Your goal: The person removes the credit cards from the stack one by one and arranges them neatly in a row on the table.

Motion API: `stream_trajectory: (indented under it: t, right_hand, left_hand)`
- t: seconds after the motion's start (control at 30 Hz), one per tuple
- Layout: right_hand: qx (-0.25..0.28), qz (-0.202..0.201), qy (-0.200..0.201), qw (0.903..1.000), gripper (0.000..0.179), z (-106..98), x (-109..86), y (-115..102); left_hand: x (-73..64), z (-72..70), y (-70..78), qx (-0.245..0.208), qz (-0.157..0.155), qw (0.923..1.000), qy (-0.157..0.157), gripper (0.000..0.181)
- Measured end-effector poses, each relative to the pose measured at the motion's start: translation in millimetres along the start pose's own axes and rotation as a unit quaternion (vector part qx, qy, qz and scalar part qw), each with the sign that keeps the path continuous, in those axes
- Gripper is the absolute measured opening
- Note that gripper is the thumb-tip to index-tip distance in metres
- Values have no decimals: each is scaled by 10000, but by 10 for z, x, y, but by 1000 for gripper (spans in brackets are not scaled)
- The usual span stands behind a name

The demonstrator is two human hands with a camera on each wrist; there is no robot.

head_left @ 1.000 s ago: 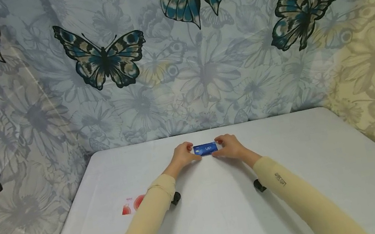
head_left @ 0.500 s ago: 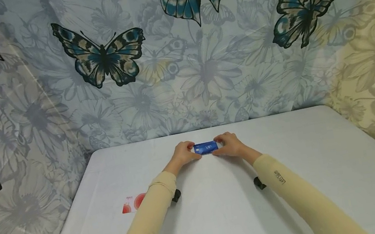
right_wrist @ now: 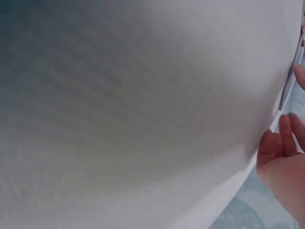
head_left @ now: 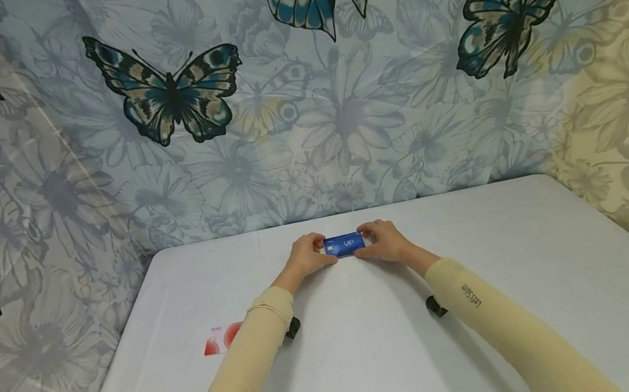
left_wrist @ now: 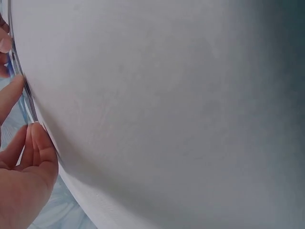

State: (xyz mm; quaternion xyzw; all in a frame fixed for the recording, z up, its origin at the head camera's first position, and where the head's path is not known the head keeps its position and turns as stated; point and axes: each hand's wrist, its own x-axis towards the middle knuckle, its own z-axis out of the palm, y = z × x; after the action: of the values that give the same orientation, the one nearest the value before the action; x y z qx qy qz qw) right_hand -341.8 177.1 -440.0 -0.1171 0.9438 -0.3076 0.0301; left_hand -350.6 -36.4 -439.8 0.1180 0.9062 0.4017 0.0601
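Observation:
A blue card (head_left: 344, 245) with "VIP" on its face is held between both hands near the far side of the table. My left hand (head_left: 307, 256) pinches its left end, thumb at the lower edge and fingers at the upper corner. At the right end, my right hand (head_left: 383, 241) grips it the same way. Seen edge-on in the left wrist view, several thin layered card edges (left_wrist: 29, 98) run between the fingertips, like a small stack. The right wrist view catches only a sliver of that edge (right_wrist: 288, 86) beside the thumb.
A red and white printed card (head_left: 222, 338) lies on the white table (head_left: 368, 367) at the left, partly hidden behind the left sleeve (head_left: 244, 374). Behind the table's far edge hangs a butterfly-patterned cloth (head_left: 340, 122).
Both hands keep their grip on the blue card in nearly the same place. Its upper edge stands slightly higher, showing a bit more of its face. The head view has shifted slightly.

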Motion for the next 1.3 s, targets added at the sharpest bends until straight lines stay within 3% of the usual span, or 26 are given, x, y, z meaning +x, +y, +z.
stream_trajectory:
  t: [0.23,0.57,1.3]
  right_hand:
    - [340,-422,392,9978,58,-8,-34,-21]
    - [457,-586,626,9953,58,-2,-66,-17]
    - [760,-1214,794,9865,56,44,-263,-56]
  left_hand:
    - [-8,15,-16,-265,405,9982,350,57]
    - [-29,-4,-21,-256,690,9959,534,56]
    - [-267,-99,-86,-169,1062,9932,437,54]
